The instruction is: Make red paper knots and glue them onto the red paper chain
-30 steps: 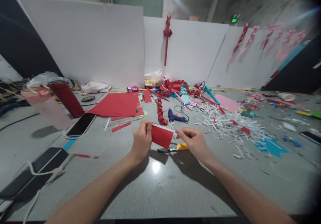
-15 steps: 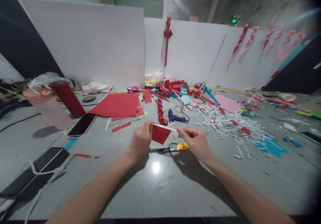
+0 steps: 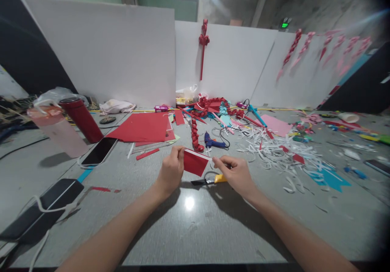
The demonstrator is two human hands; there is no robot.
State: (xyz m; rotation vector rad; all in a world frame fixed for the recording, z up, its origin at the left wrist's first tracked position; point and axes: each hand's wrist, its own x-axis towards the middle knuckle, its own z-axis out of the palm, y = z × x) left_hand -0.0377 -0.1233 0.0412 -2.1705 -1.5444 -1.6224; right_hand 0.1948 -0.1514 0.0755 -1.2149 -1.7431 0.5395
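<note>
My left hand (image 3: 171, 170) is closed, its thumb and fingers pinching the left end of a small piece of red paper (image 3: 195, 164). A narrow white strip (image 3: 198, 155), which looks like tape, lies along the paper's upper edge. At the right end of that strip, my right hand (image 3: 234, 172) is closed in a pinch on it. Both hands hold the paper above the table. Beneath them lies a utility knife (image 3: 219, 178) with a yellow handle and a dark end, partly covered by my right hand.
Beyond the hands lie a blue glue gun (image 3: 215, 142) and a red paper chain (image 3: 195, 136). Curled white strips (image 3: 268, 150) are heaped at right. Red sheets (image 3: 140, 126), a phone (image 3: 100, 151), a red flask (image 3: 82, 119) and a pink bottle (image 3: 57, 131) occupy the left.
My right hand has shifted slightly left, nearer the paper. The paper has turned a little, so more of its red face shows below the white strip.
</note>
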